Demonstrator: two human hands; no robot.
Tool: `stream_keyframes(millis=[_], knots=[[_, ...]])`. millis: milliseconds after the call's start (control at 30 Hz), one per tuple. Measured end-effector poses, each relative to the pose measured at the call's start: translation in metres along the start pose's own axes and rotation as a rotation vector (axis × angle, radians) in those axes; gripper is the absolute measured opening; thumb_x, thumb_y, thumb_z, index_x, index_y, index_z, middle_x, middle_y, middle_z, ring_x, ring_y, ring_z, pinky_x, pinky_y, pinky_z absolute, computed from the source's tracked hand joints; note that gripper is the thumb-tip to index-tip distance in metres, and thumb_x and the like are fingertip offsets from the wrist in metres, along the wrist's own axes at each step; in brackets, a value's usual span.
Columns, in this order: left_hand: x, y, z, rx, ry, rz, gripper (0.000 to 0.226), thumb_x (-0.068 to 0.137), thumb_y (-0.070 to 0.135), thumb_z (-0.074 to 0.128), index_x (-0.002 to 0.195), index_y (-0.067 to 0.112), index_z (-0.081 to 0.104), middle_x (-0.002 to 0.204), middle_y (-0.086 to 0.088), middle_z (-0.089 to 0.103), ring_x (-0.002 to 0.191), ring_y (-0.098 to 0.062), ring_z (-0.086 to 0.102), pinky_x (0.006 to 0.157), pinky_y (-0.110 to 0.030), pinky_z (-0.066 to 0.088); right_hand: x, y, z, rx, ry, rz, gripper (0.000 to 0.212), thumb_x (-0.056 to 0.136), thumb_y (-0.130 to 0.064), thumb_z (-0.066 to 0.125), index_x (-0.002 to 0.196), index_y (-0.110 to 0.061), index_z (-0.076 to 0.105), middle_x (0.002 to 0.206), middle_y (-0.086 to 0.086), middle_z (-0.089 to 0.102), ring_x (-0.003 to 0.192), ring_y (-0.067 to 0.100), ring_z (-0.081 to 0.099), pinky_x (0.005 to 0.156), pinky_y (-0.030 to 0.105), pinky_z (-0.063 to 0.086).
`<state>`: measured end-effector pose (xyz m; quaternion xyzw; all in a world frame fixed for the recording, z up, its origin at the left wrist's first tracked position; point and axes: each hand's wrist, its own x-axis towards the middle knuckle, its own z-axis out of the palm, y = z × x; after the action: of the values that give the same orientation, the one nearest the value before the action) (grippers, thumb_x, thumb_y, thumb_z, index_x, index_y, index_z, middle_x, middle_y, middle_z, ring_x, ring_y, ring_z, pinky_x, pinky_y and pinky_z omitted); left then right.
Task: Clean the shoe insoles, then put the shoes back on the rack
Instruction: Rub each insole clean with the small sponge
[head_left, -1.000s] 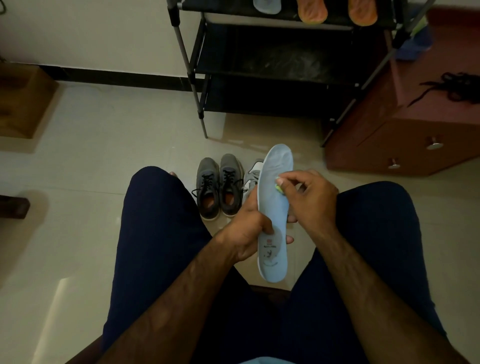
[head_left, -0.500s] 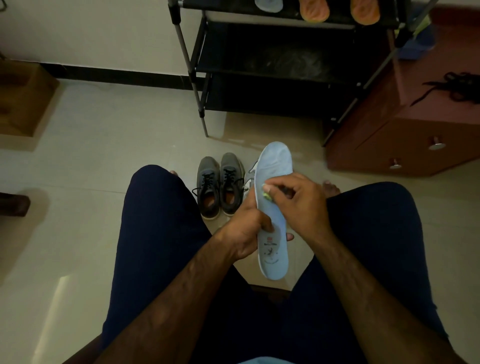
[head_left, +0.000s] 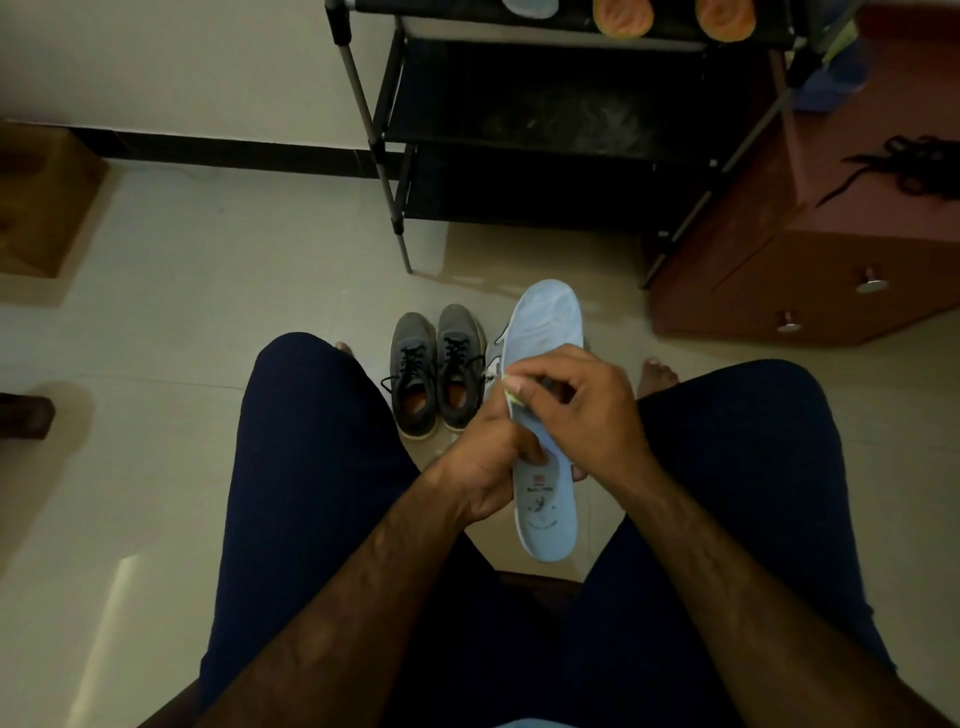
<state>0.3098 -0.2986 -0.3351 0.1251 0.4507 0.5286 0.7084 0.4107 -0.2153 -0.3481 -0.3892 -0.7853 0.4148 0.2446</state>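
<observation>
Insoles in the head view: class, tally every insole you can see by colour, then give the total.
Light blue insoles: 2
Orange insoles: 2
Total: 4

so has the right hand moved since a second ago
Yes, the right hand, pinching a small green thing, has slid left across the blue insole, toward the grey shoes.
</observation>
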Motion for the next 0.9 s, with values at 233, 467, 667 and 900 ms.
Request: stream_keyframes(millis=[233, 467, 667, 900], knots=[[0.000, -0.001, -0.003, -0.006, 0.003, -0.025, 0.100, 0.072, -0.026, 0.036, 0.149, 0.036, 0.044, 0.142, -0.020, 0.055, 0.117, -0.043, 0.060, 0.088, -0.072, 0.053, 0.008, 0.009, -0.007, -0.034, 0.111, 0.059, 0.011, 0.092, -0.028, 0.076, 0.101, -0.024, 0.080, 0.102, -0.004, 0.073, 0.090, 0.011, 0.069, 0.083, 0.042, 0.059], [0.003, 0.000, -0.005, -0.001, 0.003, -0.032, 0.099, 0.067, -0.023, 0.040, 0.149, 0.034, 0.045, 0.142, -0.025, 0.053, 0.116, -0.048, 0.058, 0.087, -0.067, 0.054, 0.005, 0.009, -0.007, 0.035, 0.080, 0.062, 0.012, 0.090, -0.031, 0.076, 0.100, -0.027, 0.080, 0.099, -0.004, 0.073, 0.088, 0.013, 0.070, 0.081, 0.044, 0.059], [0.001, 0.001, -0.004, 0.017, 0.010, -0.012, 0.103, 0.066, -0.024, 0.039, 0.153, 0.031, 0.040, 0.139, -0.025, 0.057, 0.116, -0.051, 0.060, 0.089, -0.072, 0.051, -0.003, 0.003, 0.000, 0.055, -0.014, 0.021, 0.013, 0.089, -0.021, 0.080, 0.102, -0.021, 0.081, 0.100, -0.005, 0.074, 0.092, 0.011, 0.070, 0.085, 0.039, 0.059], [0.002, 0.000, -0.005, 0.009, 0.020, -0.028, 0.102, 0.073, -0.028, 0.037, 0.148, 0.041, 0.044, 0.142, -0.017, 0.056, 0.119, -0.043, 0.060, 0.089, -0.071, 0.052, 0.006, 0.012, -0.010, 0.069, 0.074, 0.135, 0.016, 0.088, -0.036, 0.075, 0.101, -0.029, 0.080, 0.100, -0.009, 0.076, 0.093, 0.012, 0.071, 0.083, 0.044, 0.061]])
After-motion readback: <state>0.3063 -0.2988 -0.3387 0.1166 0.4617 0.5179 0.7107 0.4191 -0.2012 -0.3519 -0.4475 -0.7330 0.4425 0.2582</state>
